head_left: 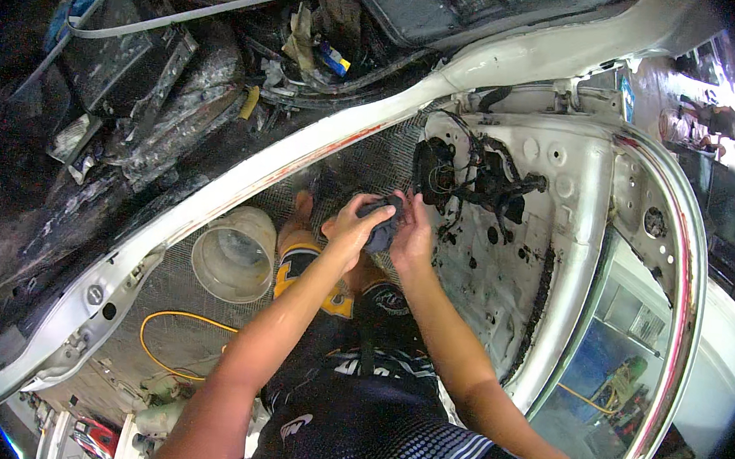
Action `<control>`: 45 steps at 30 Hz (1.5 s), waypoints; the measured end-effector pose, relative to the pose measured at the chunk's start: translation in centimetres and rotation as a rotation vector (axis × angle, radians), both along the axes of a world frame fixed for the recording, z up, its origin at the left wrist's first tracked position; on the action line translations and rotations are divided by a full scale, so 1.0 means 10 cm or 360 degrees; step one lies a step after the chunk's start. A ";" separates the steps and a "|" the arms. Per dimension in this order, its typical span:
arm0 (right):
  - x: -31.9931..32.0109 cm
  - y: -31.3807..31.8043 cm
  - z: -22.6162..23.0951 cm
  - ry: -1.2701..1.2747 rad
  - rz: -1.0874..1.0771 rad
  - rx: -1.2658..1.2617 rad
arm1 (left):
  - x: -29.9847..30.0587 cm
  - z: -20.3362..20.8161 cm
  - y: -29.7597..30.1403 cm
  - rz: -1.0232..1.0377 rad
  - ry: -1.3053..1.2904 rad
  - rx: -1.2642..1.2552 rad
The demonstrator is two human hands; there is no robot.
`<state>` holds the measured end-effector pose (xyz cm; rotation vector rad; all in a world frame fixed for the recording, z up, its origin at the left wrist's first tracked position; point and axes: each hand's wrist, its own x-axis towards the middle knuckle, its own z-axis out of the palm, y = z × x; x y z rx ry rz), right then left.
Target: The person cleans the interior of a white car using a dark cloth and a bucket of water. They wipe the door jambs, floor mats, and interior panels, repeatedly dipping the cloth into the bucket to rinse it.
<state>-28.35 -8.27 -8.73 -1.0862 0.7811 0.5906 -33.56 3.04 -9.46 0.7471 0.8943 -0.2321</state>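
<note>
In front of my lap, my left hand (352, 230) is closed around a dark grey, crumpled piece that looks like cloth (381, 223), thumb across its top. My right hand (411, 238) is right beside it, palm turned toward the piece and fingers mostly stretched out. Its fingertips come up against the piece's right edge; whether they press on it, I cannot tell. Just right of my hands is the bare inner side of a white car door (503, 276), with a bundle of black wires (477, 174) hanging from it.
A whitish bucket (234, 255) stands left of my legs. A yellow hose (149, 324) loops over the floor. The white car door sill (304, 158) curves across from lower left to upper right. Beyond it, the dirty car interior (150, 114) holds loose trim and debris. The door's window frame (688, 258) arcs at right.
</note>
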 end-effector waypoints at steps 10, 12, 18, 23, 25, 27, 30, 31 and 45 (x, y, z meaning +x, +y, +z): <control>-0.28 0.05 -0.38 0.0163 0.0112 -0.0146 | -0.59 -0.20 0.33 0.0344 0.0148 -0.0289; -0.36 0.05 -0.46 0.0201 0.0165 -0.0135 | -0.68 -0.28 0.33 0.0362 0.0177 -0.0224; -0.54 0.16 -0.55 0.0288 0.0243 -0.0085 | -0.83 -0.38 0.28 0.0128 0.0092 0.0115; -0.57 0.23 -0.62 0.0328 0.0235 -0.0060 | -0.77 -0.33 0.30 -0.0036 0.0122 0.0292; -0.55 0.22 -0.63 0.0340 0.0258 -0.0063 | -0.77 -0.32 0.32 0.0024 0.0190 0.0175; -0.53 0.22 -0.63 0.0371 0.0270 -0.0046 | -0.75 -0.34 0.33 0.0119 0.0210 0.0029; -0.48 0.24 -0.57 0.0457 0.0270 0.0032 | -0.75 -0.40 0.37 0.0094 0.0112 0.0039; -0.47 0.26 -0.54 0.0491 0.0268 0.0068 | -0.71 -0.38 0.39 0.0059 0.0093 0.0060; -0.59 0.42 -0.55 0.0487 -0.0101 0.0644 | -0.48 -0.05 0.16 -0.0710 0.0018 0.1747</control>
